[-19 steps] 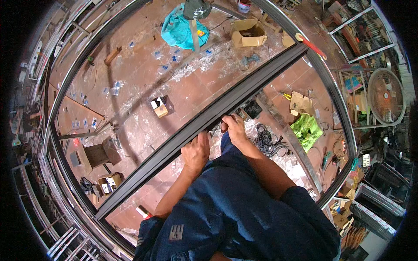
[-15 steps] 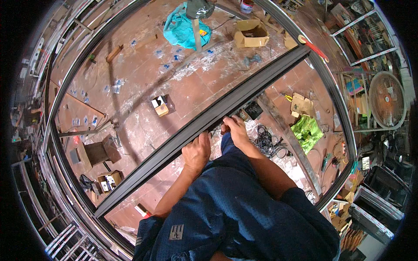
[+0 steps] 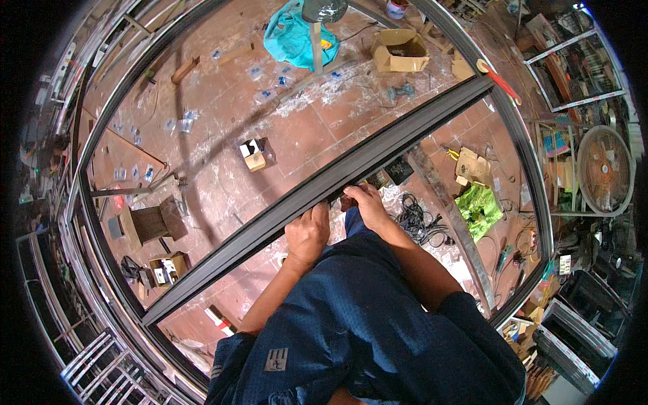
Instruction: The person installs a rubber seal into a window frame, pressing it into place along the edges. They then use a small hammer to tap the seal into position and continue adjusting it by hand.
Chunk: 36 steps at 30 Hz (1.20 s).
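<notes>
A dark grey metal crossbar [image 3: 324, 169] runs slantwise through a large dark frame [image 3: 111, 260], from lower left to upper right. Both my hands are at the bar's near edge, close to its middle. My left hand [image 3: 308, 234] is closed, with curled fingers against that edge and fingertips hidden. Just to its right, my right hand [image 3: 369, 207] is bent in a pinch at the same edge. Whatever thin piece may lie between the fingers of either hand is hidden. At the bar's far right end, a red-handled tool [image 3: 501, 84] rests on the frame.
Beyond the bar, a small box [image 3: 254, 160], a turquoise bag [image 3: 290, 37] and an open carton [image 3: 398, 57] lie on the tiled floor. Black cables [image 3: 420, 223] and a bright green bag [image 3: 479, 210] are at the right. Metal frames [image 3: 108, 368] stand at lower left.
The view has shifted slightly. Both hands stay at the near edge of the crossbar, closed as before, with hardly any movement along it.
</notes>
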Motion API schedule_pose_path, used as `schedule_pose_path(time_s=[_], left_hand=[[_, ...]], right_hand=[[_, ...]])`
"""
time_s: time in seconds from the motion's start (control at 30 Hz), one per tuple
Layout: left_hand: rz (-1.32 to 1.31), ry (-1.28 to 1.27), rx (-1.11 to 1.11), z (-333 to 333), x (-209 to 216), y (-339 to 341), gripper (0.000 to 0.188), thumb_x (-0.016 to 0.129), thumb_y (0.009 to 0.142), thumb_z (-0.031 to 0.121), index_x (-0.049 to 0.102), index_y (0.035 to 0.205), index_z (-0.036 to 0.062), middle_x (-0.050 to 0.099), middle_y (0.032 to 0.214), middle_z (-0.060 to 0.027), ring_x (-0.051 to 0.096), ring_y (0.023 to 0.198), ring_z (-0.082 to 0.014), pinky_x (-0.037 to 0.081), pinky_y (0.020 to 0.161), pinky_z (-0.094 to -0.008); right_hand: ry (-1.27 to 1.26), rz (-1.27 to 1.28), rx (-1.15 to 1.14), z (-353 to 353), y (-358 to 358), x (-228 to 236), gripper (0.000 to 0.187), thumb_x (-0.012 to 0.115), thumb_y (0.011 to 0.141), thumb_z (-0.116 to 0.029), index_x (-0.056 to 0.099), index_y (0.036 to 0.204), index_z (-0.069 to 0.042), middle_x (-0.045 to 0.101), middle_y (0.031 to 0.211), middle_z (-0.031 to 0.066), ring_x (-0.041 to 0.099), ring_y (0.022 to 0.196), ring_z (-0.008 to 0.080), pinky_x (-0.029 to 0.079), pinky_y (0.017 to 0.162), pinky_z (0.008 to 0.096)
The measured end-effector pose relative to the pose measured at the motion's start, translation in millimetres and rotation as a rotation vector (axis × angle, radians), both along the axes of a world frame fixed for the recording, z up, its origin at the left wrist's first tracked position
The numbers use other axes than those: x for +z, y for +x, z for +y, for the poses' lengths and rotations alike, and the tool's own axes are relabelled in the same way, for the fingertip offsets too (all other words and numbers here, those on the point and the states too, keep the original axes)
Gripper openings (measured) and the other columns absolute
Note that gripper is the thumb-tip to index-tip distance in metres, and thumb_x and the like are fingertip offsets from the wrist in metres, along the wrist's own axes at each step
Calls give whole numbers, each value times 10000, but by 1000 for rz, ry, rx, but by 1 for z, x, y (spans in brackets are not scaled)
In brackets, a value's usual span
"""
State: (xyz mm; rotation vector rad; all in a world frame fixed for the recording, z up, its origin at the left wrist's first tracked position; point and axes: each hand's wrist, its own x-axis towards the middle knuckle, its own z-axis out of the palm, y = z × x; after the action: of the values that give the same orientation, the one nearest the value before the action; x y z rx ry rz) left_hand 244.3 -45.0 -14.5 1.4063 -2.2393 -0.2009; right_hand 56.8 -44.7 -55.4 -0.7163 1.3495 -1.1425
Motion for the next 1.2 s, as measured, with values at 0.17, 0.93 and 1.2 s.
schedule_pose_path(time_s=[0.17,0.93,1.2], left_hand=[[-62,52,-7,2,1,0,144,766,911,143,710,1036,100,713,765,-112,706,628,-306,560,572,-418],[48,93,20,8,15,7,276,773,897,184,749,1169,146,725,774,-88,717,638,-278,571,567,-410],[-18,129,107,24,15,37,170,762,927,175,789,1092,147,697,728,-98,705,626,-288,558,559,-415]], right_hand=[[-123,145,131,3,-5,-27,294,609,999,-200,686,834,30,687,740,84,642,656,176,515,641,364],[-133,162,162,5,19,-30,212,609,981,-168,712,840,-46,692,717,88,646,637,208,517,639,360],[126,-294,101,5,30,-22,175,657,951,-159,690,824,-43,647,688,51,605,602,174,515,624,348]])
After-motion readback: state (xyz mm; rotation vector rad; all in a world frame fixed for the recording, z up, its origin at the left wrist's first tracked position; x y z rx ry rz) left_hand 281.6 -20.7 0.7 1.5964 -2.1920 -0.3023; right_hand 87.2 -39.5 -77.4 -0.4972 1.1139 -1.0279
